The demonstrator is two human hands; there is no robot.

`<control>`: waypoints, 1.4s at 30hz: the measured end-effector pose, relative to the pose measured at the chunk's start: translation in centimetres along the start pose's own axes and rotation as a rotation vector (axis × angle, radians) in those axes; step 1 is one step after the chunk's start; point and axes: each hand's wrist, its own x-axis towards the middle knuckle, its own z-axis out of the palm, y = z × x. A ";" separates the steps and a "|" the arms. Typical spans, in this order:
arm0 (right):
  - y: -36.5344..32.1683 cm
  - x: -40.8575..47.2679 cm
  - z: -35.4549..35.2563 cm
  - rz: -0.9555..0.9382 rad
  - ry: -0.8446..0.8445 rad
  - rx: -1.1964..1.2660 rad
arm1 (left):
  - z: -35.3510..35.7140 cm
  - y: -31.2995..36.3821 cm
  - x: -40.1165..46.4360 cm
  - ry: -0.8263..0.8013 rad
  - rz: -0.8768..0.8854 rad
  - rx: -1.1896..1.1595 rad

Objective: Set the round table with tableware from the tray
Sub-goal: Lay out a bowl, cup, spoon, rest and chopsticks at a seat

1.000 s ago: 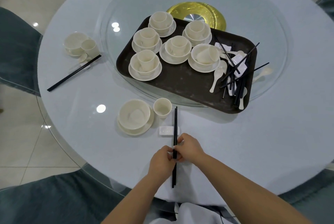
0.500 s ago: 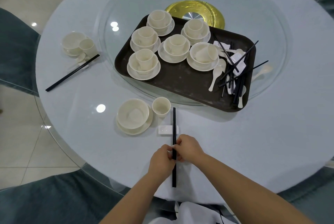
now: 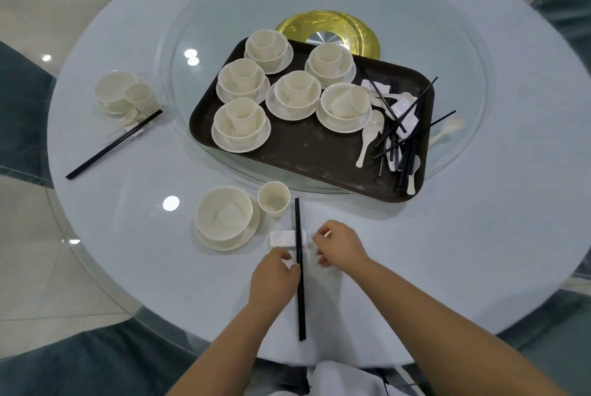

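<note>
A pair of black chopsticks [image 3: 299, 271] lies straight on the table in front of me, its far end across a white chopstick rest [image 3: 280, 238]. My left hand [image 3: 273, 280] sits just left of the chopsticks, and its fingertips touch their side. My right hand [image 3: 340, 247] hovers to the right of them, fingers loosely curled and holding nothing. Left of the rest stand a cream bowl on a saucer [image 3: 224, 219] and a small cup [image 3: 274, 199]. The dark tray [image 3: 307, 152] on the glass turntable carries several bowl-and-cup sets [image 3: 241, 127].
The tray's right end holds a heap of black chopsticks, white spoons and rests [image 3: 399, 127]. A second place setting [image 3: 123, 98] with chopsticks [image 3: 112, 146] lies at the table's left. A gold hub [image 3: 329, 31] sits behind the tray. Chairs ring the table.
My right hand has let go of the chopsticks and moved up and to the right. The left hand stays against them. The chopsticks now lie flat on the rest.
</note>
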 end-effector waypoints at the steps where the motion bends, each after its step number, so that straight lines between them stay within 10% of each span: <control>1: -0.3 0.4 -1.2 0.004 0.042 0.062 | -0.5 0.8 0.3 0.013 0.013 -0.017; 11: -2.9 5.7 -13.5 0.181 0.380 0.609 | -2.7 9.3 4.2 -0.004 0.153 -0.214; 31: -4.2 10.8 -16.3 0.283 0.433 0.711 | 0.2 19.4 15.0 -0.061 0.221 0.116; 42: -3.9 10.6 -18.0 0.023 0.246 0.006 | 2.3 21.9 16.8 0.004 0.197 0.401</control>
